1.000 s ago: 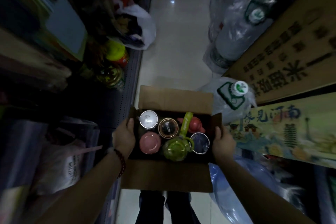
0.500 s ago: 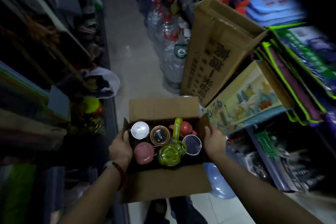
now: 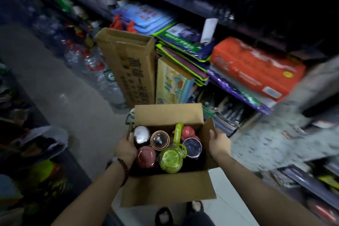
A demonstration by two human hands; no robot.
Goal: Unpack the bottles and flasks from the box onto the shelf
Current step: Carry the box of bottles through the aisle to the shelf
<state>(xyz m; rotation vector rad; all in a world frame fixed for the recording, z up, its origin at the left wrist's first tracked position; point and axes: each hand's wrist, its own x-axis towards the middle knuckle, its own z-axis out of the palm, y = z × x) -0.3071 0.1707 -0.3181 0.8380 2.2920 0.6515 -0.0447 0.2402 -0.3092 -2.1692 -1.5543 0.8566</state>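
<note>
I carry an open cardboard box (image 3: 167,188) in front of me, flaps folded out. My left hand (image 3: 126,149) grips its left wall and my right hand (image 3: 219,143) grips its right wall. Several bottles and flasks stand upright inside: a silver-lidded flask (image 3: 141,134), a copper-rimmed flask (image 3: 160,140), a pink-lidded bottle (image 3: 146,156), a green bottle with a strap (image 3: 171,159), a dark-lidded flask (image 3: 192,147) and a red bottle (image 3: 188,131). A shelf unit (image 3: 275,145) with a speckled board stands to my right.
A tall cardboard carton (image 3: 128,66) and a picture box (image 3: 170,82) lean against the shelves ahead. Stacked folded bags and an orange pack (image 3: 256,68) fill the right shelves. Large water bottles (image 3: 95,68) line the aisle floor. More stocked shelves run along the left.
My view has swung to the right, from the aisle toward the right-hand shelves. The box has stayed in both hands, with the bottles unmoved inside.
</note>
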